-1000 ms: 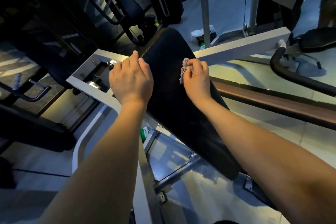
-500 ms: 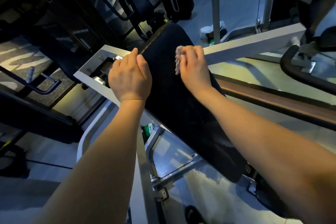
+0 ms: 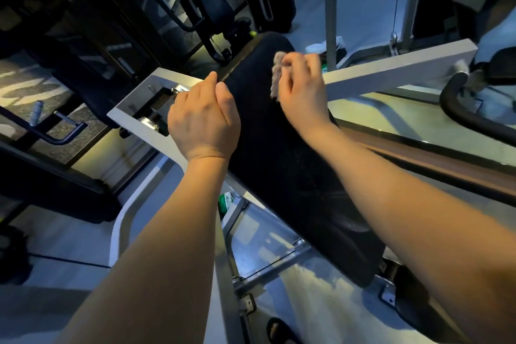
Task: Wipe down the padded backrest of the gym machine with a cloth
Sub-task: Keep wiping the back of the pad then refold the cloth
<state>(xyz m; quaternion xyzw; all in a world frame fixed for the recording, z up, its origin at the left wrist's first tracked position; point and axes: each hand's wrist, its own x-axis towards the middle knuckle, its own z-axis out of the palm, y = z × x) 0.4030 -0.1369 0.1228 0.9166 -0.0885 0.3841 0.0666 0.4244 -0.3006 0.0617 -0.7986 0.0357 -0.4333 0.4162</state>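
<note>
Steel comes first: a pale painted square-tube bracket (image 3: 134, 112) lies well left of the grip, hard and flat-faced. Next, the left hand (image 3: 203, 120) rests at the left edge of the long black padded backrest (image 3: 279, 176), thumb on the pad. Its fingers curl under the knuckles, and I cannot tell whether they clasp the edge or only lean there. The pad slopes away below the grip, matt, faintly grained and round-cornered, with a ribbed seam along its left side. Near its top end the right hand (image 3: 303, 92) has fingers and thumb closed on a small crumpled grey-pink cloth (image 3: 277, 75), which hangs just left of the grip against the pad. The upper end seems to be the part under wiping. Flattening the rag under the palm and drawing long overlapping strokes down from the grip would likely cover more than a bunched tip. Right of the grip runs a white square-section metal beam (image 3: 391, 70).
</note>
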